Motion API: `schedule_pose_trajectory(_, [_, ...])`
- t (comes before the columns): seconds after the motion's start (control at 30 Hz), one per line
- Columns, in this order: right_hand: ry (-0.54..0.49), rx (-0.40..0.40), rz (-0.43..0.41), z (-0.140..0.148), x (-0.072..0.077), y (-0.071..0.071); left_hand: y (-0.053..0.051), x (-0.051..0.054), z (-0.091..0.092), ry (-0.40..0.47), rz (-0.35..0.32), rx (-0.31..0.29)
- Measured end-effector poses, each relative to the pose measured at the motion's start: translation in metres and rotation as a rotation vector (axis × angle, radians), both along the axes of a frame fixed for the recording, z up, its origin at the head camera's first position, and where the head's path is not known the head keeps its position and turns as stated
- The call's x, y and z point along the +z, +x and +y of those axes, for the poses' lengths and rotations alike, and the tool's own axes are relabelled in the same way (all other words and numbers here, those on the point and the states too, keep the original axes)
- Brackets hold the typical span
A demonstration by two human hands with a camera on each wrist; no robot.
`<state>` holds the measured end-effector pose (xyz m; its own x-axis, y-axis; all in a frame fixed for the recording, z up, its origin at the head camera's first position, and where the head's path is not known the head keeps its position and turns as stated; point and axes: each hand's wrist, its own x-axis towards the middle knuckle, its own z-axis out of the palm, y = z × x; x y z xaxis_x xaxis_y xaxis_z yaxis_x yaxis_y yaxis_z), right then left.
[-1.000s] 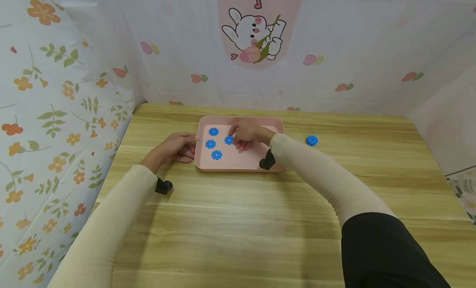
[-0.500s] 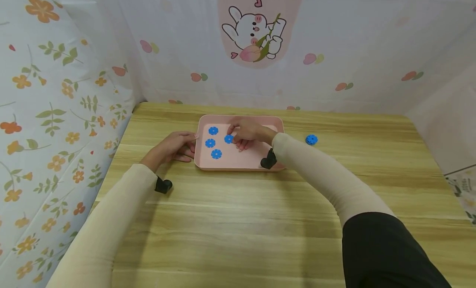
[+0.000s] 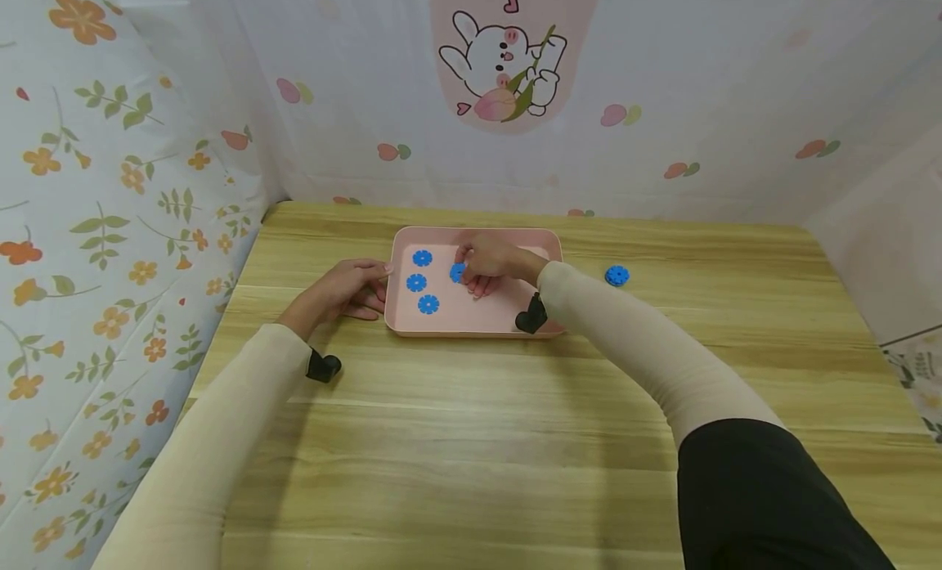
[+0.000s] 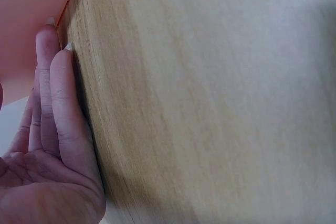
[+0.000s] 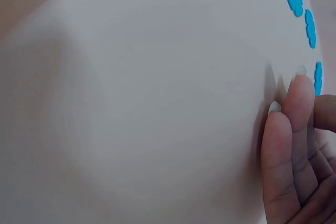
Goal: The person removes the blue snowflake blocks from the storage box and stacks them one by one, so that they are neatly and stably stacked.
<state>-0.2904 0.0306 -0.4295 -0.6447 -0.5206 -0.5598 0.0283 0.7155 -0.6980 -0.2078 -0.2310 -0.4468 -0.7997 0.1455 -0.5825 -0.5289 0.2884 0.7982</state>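
In the head view, my right hand (image 3: 491,259) is over the pink tray (image 3: 486,334), thumb and index finger pinching a blue snowflake building disc (image 3: 457,272) that they partly cover. Flat in the tray's left part lie three more blue discs, an upper disc (image 3: 423,258), a middle disc (image 3: 416,283) and a lower disc (image 3: 428,304). My left hand (image 3: 344,289) rests at the tray's left end, thumb against the rim. Straight fingers (image 4: 62,93) touch the tray's outer wall in the left wrist view. The right fingertips (image 5: 300,98) are close to the tray floor.
Right of the tray, a small pile of blue discs (image 3: 616,276) lies on the wooden table (image 3: 471,439). A printed cloth (image 3: 353,104) hangs behind the table, and a flowered cloth (image 3: 110,308) hangs on the left.
My right hand's fingers and the disc at them have shifted slightly to the right in the tray. The left hand and the other discs stay in place.
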Motion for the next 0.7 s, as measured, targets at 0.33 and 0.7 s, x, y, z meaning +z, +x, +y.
schedule_pose_trajectory(0.33, [-0.024, -0.014, -0.018, 0.015, 0.007, -0.003, 0.001, -0.001, 0.001, 0.0, -0.007, -0.011])
schedule_pose_trajectory(0.7, [-0.134, -0.096, 0.019, 0.043, 0.017, -0.003, 0.0, -0.001, -0.001, -0.005, -0.005, -0.025])
